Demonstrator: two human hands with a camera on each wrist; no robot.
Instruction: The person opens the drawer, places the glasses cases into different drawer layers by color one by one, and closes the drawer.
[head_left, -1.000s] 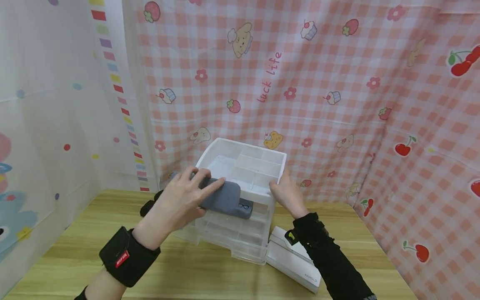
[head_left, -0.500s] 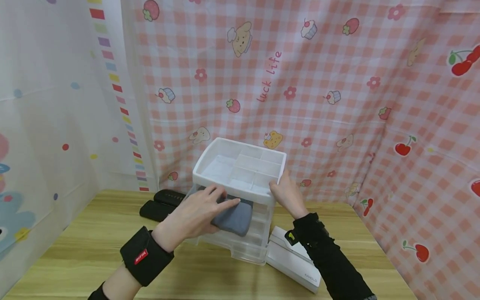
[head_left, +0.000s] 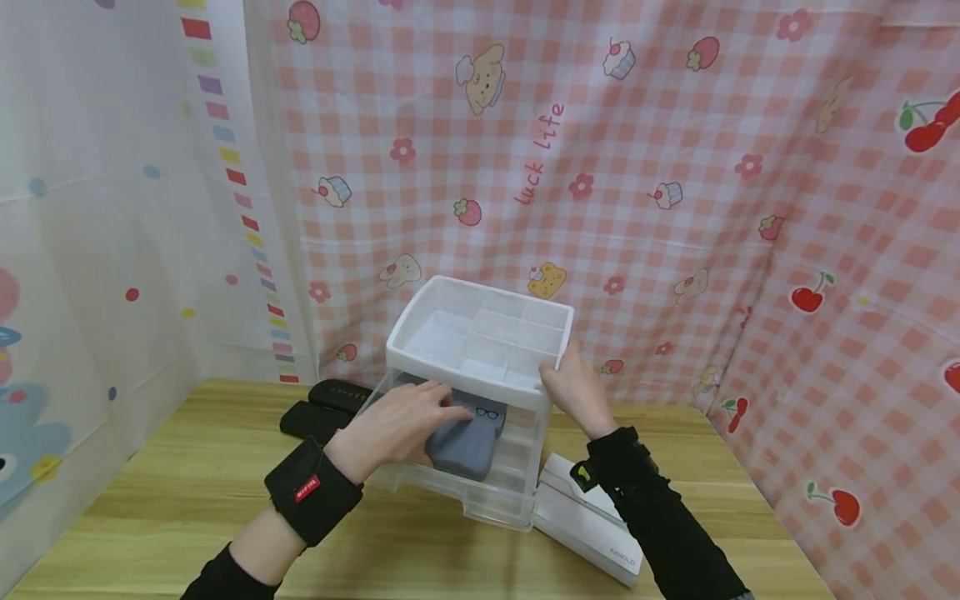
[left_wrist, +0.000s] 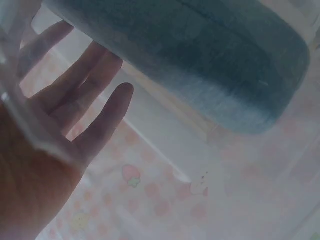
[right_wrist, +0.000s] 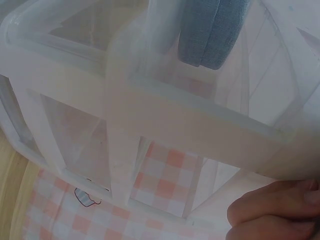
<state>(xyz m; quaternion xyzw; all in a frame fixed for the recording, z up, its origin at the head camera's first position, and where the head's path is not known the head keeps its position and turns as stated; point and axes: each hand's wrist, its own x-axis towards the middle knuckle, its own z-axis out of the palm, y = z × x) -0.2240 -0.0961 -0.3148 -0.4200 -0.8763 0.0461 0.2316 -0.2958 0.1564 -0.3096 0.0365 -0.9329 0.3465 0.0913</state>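
A white plastic drawer organizer [head_left: 412,362] with a divided top tray stands on the table. My right hand [head_left: 576,390] grips the tray's right rim; its curled fingers show at the lower right of the right wrist view. Below the tray, a grey-blue glasses case [head_left: 461,450] lies tilted in the clear drawer [head_left: 498,504]. Behind it is a second grey case [head_left: 491,408] printed with small glasses. My left hand [head_left: 393,423] is at the front case's left side. In the left wrist view its loosely spread fingers [left_wrist: 107,117] reach to the case's edge.
Two black cases [head_left: 311,422] lie on the table left of the organizer. A long white box [head_left: 588,533] lies against its right side. Patterned cloth [head_left: 480,167] hangs behind and at both sides of the wooden table [head_left: 165,500].
My left hand brought the glasses case from in front of the tray down and right into the drawer, and its fingers have loosened on it. The right hand stays on the rim.
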